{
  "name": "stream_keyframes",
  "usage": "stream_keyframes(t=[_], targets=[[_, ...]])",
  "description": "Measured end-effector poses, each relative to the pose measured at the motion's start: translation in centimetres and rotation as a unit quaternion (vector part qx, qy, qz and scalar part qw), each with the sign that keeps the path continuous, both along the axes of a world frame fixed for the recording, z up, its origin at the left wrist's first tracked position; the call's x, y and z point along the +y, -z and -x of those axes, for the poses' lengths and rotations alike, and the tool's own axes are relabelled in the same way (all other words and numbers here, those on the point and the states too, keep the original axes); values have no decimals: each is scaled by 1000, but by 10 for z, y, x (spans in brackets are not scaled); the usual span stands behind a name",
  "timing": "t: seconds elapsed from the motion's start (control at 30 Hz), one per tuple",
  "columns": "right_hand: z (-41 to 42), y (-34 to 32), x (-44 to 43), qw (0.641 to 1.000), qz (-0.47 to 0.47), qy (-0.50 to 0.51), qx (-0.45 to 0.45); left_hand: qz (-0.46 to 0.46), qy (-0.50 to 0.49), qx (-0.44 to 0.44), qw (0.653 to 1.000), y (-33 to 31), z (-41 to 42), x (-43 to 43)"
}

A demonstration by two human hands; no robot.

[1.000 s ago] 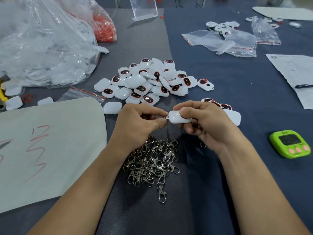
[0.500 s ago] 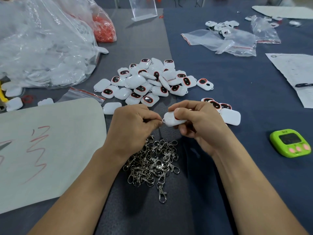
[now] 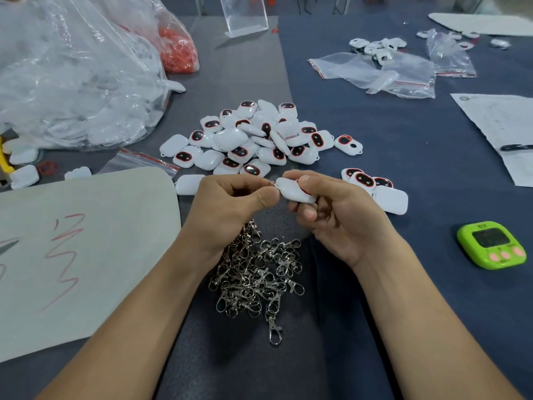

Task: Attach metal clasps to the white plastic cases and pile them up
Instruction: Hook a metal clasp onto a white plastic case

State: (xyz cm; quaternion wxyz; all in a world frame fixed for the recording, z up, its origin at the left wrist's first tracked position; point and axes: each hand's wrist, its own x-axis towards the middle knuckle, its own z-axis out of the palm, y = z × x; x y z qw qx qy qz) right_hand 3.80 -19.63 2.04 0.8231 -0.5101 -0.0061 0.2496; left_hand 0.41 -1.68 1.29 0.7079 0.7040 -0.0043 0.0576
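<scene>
My right hand (image 3: 334, 215) grips a white plastic case (image 3: 292, 191) above the table. My left hand (image 3: 227, 206) pinches a small metal clasp (image 3: 271, 183) at the case's left end; most of the clasp is hidden by my fingers. Below my hands lies a heap of metal clasps (image 3: 256, 272). Behind them sits a pile of white cases (image 3: 248, 140) with red-rimmed dark windows. A small group of cases (image 3: 383, 194) lies just right of my right hand.
A large clear bag of white cases (image 3: 72, 82) and a bag of red parts (image 3: 177, 53) fill the back left. A pale sheet with red marks (image 3: 72, 249) lies at left. A green timer (image 3: 493, 245) sits at right, paper (image 3: 501, 125) and clear bags (image 3: 375, 73) beyond.
Both hands have lifted slightly and the case has tilted in my right hand. My left fingers stay pinched at the case's left end.
</scene>
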Motion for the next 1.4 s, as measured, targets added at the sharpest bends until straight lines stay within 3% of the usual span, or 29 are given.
stream_keyframes(t=[0.1, 0.3, 0.47, 0.53, 0.6, 0.67, 0.77, 0.93, 1.07, 1.13, 1.2, 1.33, 1.4], targets=[[-1, 0, -2, 1000, 10, -2, -10, -40, -17, -29, 999, 0, -1, 2], [1, -2, -3, 996, 70, 12, -59, -222, -46, -110, 968, 0, 1, 7], [5, -3, 1, 964, 186, 21, -188, -412, -14, -156, 898, 0, 5, 10], [5, -3, 2, 963, 191, 33, -190, -439, -15, -184, 879, 0, 6, 9], [4, -3, 3, 975, 155, 42, -150, -390, -52, -186, 900, 1, 4, 9], [1, -2, 3, 989, 105, 43, -92, -273, -89, -146, 947, 2, 2, 7], [0, -2, 5, 998, 34, 35, -39, -130, -46, -50, 989, 0, 1, -2], [-1, -2, 3, 999, -17, 33, -19, -10, -5, -26, 1000, 0, 0, -10], [0, -4, 3, 999, -12, 34, -21, 3, 0, -36, 999, -4, 1, -10], [2, -4, 2, 999, 8, 44, -28, -48, -18, -49, 997, -4, 0, -8], [3, -5, 2, 996, 40, 60, -50, -163, -33, -77, 983, -2, 1, -4], [6, -5, 7, 972, 150, 95, -152, -394, -8, -157, 906, -4, 3, 4], [7, -5, 9, 959, 180, 108, -192, -449, 8, -182, 875, -7, 5, 3]])
